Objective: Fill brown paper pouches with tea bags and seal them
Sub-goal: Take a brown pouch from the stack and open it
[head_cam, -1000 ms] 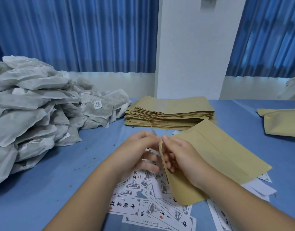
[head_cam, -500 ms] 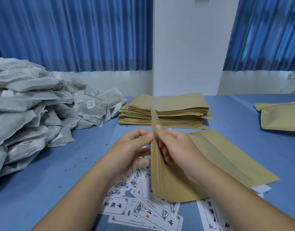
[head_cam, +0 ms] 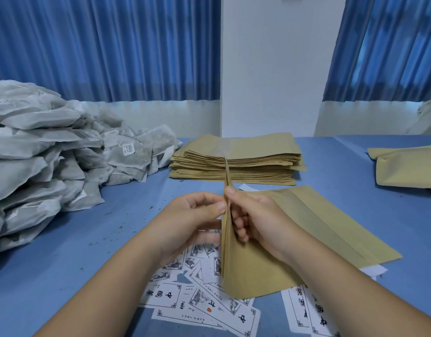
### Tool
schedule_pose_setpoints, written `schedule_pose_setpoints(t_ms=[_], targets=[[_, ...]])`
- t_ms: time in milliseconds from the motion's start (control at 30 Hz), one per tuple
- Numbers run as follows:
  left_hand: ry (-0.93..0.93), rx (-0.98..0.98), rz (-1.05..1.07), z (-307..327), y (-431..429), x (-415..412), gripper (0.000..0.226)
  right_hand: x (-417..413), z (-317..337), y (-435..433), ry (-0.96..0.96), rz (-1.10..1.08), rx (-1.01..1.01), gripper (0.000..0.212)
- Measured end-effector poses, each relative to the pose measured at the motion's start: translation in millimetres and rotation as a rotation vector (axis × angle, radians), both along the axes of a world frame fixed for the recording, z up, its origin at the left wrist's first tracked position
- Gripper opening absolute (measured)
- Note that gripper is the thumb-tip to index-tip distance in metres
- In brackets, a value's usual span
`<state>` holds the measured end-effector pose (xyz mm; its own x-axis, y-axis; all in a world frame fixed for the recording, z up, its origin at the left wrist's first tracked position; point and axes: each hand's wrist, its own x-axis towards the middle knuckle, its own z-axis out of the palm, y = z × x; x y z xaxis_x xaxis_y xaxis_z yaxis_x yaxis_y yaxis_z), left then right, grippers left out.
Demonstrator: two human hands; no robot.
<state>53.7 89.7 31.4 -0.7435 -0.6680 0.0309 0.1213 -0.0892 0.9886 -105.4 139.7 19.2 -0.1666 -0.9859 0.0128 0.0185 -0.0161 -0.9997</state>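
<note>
As left hand [head_cam: 190,222] and right hand [head_cam: 258,215] pinch its top, brown pouch [head_cam: 248,276] upright, edge-on, flat

One head-worn view only: looks forward and down over the near table [head_cam: 63,251], close to it, facing far curtains [head_cam: 112,45] and wall [head_cam: 270,69].

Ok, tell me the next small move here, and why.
Probably spread the mouth wider: left hand and right hand each pinch the upright pouch at its top edge, the walls look barely parted, and the tea bags lie untouched at left.
</note>
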Motion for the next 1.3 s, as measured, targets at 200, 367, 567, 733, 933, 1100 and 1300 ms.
schedule_pose_setpoints(t_ms=[200, 367, 567, 733, 933, 1100, 1300], targets=[[0.002, 0.015, 0.132, 0, 4, -7, 0.012, 3, 1, 1, 0.096, -0.094, -0.11, 0.029], [-0.055, -0.12, 0.181, -3, 11, -14, 0.035, 7, 5, 1, 0.134, -0.128, -0.176, 0.029], [-0.143, -0.105, 0.114, -2, 8, -9, 0.051, 2, 5, 2, 0.131, -0.046, -0.155, 0.035], [-0.07, 0.051, -0.013, -3, 7, -5, 0.017, -2, 5, 2, 0.076, -0.029, -0.132, 0.039], [-0.011, 0.158, 0.012, -2, 8, -7, 0.021, -4, 7, 3, 0.057, -0.013, -0.11, 0.038], [-0.011, 0.135, 0.034, -3, 5, -10, 0.027, -6, 10, 5, -0.006, -0.019, -0.091, 0.049], [0.032, 0.147, 0.149, 1, 5, -8, 0.025, -8, 20, 8, -0.291, -0.033, -0.182, 0.029]])
